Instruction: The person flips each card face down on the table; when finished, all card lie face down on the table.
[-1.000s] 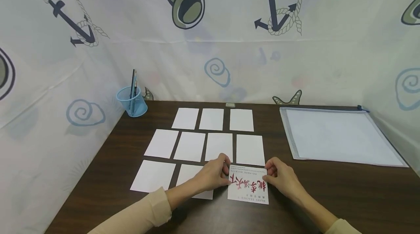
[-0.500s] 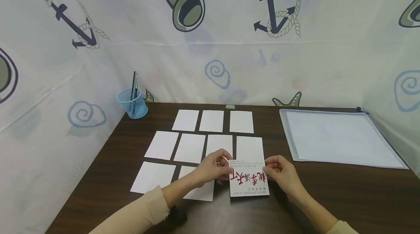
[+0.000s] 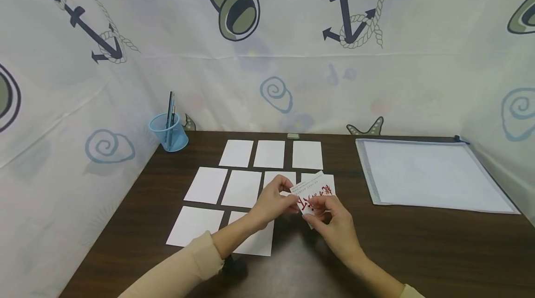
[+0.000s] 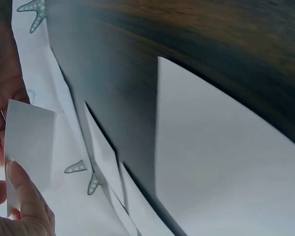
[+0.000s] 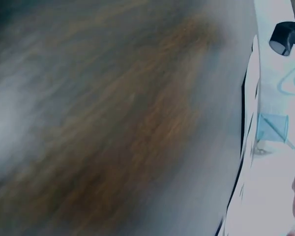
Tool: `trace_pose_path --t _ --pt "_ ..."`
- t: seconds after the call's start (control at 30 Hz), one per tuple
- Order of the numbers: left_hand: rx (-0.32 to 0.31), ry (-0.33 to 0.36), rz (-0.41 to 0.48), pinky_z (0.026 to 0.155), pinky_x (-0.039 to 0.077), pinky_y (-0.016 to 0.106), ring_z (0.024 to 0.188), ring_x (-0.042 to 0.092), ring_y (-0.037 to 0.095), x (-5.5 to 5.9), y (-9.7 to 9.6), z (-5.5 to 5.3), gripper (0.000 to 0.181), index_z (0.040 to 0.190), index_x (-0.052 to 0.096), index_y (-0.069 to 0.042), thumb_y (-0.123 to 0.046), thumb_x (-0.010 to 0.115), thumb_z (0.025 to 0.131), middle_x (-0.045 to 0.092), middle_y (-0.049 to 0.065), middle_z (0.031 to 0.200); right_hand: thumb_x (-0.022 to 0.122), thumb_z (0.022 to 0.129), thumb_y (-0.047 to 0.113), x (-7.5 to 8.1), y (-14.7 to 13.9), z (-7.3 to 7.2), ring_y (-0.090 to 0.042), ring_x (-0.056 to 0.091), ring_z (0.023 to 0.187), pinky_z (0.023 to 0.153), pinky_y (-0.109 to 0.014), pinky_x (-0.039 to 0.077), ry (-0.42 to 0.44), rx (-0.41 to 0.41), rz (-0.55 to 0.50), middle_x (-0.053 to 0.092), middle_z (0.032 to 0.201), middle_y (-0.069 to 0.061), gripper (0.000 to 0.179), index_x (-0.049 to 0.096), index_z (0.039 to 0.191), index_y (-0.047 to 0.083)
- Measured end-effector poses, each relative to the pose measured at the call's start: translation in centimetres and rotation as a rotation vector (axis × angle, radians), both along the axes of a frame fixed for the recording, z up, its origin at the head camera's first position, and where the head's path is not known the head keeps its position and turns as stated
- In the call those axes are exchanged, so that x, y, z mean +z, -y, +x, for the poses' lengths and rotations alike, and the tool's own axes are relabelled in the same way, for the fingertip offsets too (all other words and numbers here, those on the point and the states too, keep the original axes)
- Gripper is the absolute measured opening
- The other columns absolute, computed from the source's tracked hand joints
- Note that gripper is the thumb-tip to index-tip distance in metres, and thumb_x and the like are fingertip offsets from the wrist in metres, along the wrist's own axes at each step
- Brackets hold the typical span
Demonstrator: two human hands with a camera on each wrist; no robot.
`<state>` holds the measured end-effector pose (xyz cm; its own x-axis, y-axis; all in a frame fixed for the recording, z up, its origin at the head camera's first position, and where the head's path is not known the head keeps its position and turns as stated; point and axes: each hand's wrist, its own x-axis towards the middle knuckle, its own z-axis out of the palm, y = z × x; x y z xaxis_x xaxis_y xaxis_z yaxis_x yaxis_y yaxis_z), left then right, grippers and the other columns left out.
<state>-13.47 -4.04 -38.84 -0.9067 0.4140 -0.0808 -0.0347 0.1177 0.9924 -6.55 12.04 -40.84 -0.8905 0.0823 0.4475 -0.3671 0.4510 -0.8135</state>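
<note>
In the head view, a white card (image 3: 309, 189) with red characters is held tilted above the table, between both hands. My left hand (image 3: 271, 203) pinches its left side with thumb and fingers. My right hand (image 3: 332, 226) pinches the lower right part, its fingers overlapping the print. The left wrist view shows the card's plain back (image 4: 29, 142), with the left thumb and fingers (image 4: 27, 196) at its lower end and the right hand behind. Only a sliver of the right hand shows at the right wrist view's edge.
Rows of blank white cards (image 3: 241, 189) lie on the dark wooden table (image 3: 418, 251). A blue pen cup (image 3: 169, 133) stands at the back left. At the right lies a zip pouch (image 3: 434, 172) with white paper. A small eraser-like block (image 3: 293, 136) sits at the back edge.
The card has been raised off the table and turned at an angle. My right hand has moved left, from the card's right edge to its lower part; my left hand has risen slightly.
</note>
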Motion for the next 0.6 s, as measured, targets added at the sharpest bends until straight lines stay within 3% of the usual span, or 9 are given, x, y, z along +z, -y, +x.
trace_pose_path --t 0.2,0.33,0.47,0.6 --pt "0.012 0.022 0.07 0.066 0.056 0.029 0.066 0.064 0.01 0.7 -0.3 0.3 0.026 0.102 0.042 0.002 0.0 0.056 0.08 0.057 0.009 0.088 0.08 0.062 -0.01 0.0 0.5 -0.4 -0.012 0.057 0.068 0.057 -0.02 0.05 -0.194 0.001 0.102 0.061 0.082 -0.001 0.035 0.066 0.091 0.005" --pt "-0.015 -0.003 0.123 0.072 0.056 0.032 0.076 0.066 0.014 0.7 -0.3 0.5 0.029 0.107 0.043 0.002 -0.004 0.06 0.084 0.057 0.012 0.098 0.077 0.063 -0.016 0.3 0.3 -0.5 -0.01 0.059 0.067 0.058 -0.017 0.05 -0.311 -0.009 0.12 0.064 0.084 -0.002 0.035 0.069 0.092 0.004" --pt "-0.01 -0.085 0.1 0.077 0.055 0.034 0.09 0.066 0.024 0.3 0.0 0.3 0.04 0.118 0.045 0.0 -0.01 0.066 0.086 0.057 0.016 0.109 0.074 0.066 -0.017 0.6 0.0 -0.8 -0.009 0.059 0.068 0.059 -0.014 0.05 -0.322 -0.068 0.104 0.065 0.083 -0.001 0.033 0.07 0.09 0.005" --pt "0.096 -0.15 0.011 0.075 0.053 0.027 0.097 0.063 0.025 -0.2 0.6 0.1 0.044 0.122 0.048 -0.003 -0.014 0.07 0.084 0.058 0.016 0.111 0.073 0.069 -0.015 0.5 -0.3 -1.2 -0.008 0.059 0.069 0.058 -0.013 0.049 -0.241 -0.115 0.023 0.066 0.081 -0.003 0.029 0.069 0.089 0.005"
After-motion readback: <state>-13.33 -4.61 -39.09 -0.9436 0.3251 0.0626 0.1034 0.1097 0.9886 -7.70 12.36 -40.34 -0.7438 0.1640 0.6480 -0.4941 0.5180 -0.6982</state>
